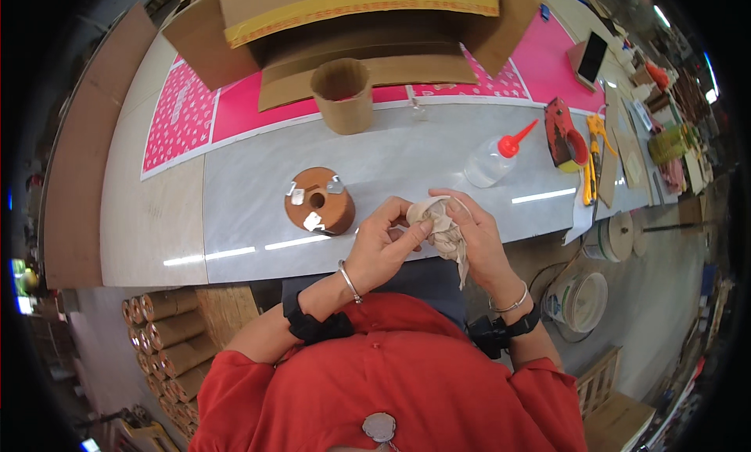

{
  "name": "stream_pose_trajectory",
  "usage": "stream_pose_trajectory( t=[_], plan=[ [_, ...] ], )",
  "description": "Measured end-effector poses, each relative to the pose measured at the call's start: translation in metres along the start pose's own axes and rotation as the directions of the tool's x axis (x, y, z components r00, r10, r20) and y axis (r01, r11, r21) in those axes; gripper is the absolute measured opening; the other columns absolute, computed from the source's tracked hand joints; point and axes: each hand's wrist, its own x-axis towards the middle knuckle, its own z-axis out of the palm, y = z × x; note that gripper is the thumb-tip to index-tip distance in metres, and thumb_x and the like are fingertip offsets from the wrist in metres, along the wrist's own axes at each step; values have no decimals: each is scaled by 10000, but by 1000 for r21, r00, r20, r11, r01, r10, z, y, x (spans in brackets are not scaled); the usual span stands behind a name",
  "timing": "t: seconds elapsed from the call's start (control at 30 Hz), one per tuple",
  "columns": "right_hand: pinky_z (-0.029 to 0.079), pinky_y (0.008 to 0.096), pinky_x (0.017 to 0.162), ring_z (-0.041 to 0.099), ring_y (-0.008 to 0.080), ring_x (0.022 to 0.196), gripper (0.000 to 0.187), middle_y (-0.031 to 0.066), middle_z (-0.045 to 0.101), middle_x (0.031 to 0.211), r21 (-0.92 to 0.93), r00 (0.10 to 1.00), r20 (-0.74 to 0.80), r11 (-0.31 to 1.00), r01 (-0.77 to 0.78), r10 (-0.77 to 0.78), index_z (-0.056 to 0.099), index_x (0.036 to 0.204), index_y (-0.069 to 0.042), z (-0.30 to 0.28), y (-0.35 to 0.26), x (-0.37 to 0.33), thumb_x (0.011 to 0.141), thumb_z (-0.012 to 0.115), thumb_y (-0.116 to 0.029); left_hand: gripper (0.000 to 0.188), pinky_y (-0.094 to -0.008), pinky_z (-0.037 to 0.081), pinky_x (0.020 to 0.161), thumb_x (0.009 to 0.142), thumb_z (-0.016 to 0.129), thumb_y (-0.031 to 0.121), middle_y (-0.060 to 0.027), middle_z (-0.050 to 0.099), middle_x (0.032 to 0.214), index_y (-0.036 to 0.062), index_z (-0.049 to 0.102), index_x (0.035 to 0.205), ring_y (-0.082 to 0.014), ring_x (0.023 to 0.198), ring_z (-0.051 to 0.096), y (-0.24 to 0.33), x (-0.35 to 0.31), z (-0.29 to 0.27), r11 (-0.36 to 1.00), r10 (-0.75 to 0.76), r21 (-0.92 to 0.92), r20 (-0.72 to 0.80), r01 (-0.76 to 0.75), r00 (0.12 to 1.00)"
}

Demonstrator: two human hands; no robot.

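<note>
Over the table's near edge, both my hands work at a crumpled off-white cloth rag (447,237). My left hand (383,241) pinches its left side between thumb and fingers. Wrapped round its right side is my right hand (481,241), with part of the rag hanging below the palm. To the left of my hands stands a brown spool (303,209) with a hole in its top and several shiny whitish patches on it. A clear squeeze bottle (491,166) with a red pointed nozzle stands beyond my right hand, apart from it.
A cardboard tube (342,100) stands before an open cardboard box (360,37). At right are a red tape dispenser (565,139), a yellow-handled cutter (592,166) and a phone (592,59) on a stand. Brown rolls (168,331) are stacked below left; a white bucket (579,302) stands below right.
</note>
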Motion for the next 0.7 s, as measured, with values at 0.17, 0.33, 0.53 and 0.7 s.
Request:
stream_pose_trajectory(
  t=[0.17, 0.33, 0.53, 0.7],
  plan=[
    [457, 215, 691, 534, 84, 809, 453, 59, 509, 1116, -302, 972, -19, 928, 219, -236, 475, 1315, -64, -18, -1, -20, 927, 565, -280, 248, -229, 513, 615, 898, 625, 236, -61, 606, 859, 3, 559, 947, -87, 743, 584, 1, 16, 18, 999, 22, -41, -53, -24, 998],
    [406, 181, 489, 513, 50, 692, 474, 38, 549, 1003, -333, 960, -20, 907, 256, -278, 459, 1327, -65, -28, -1, -17, 914, 586, -261, 222, -259, 513, 679, 919, 598, 235, -57, 615, 894, 16, 561, 930, -112, 765, 594, 3, 21, 22, 991, 9, -130, -1, -9, 1000],
    [381, 175, 445, 495, 42, 605, 431, 30, 574, 929, 24, 985, -70, 987, 160, -158, 457, 1323, -61, -33, -4, -18, 927, 557, -201, 184, -297, 499, 768, 937, 566, 207, -66, 629, 948, 25, 552, 962, -154, 795, 619, -1, 20, 21, 980, -17, -196, 41, 24, 999],
    [424, 189, 531, 528, 66, 691, 391, 24, 581, 953, 204, 986, -25, 965, 165, -163, 482, 1299, -63, -39, -1, -19, 922, 547, -139, 166, -279, 506, 738, 932, 571, 177, -54, 618, 904, 14, 560, 957, -132, 814, 611, -6, 20, 20, 967, -1, -254, 63, 17, 998]
  ],
)
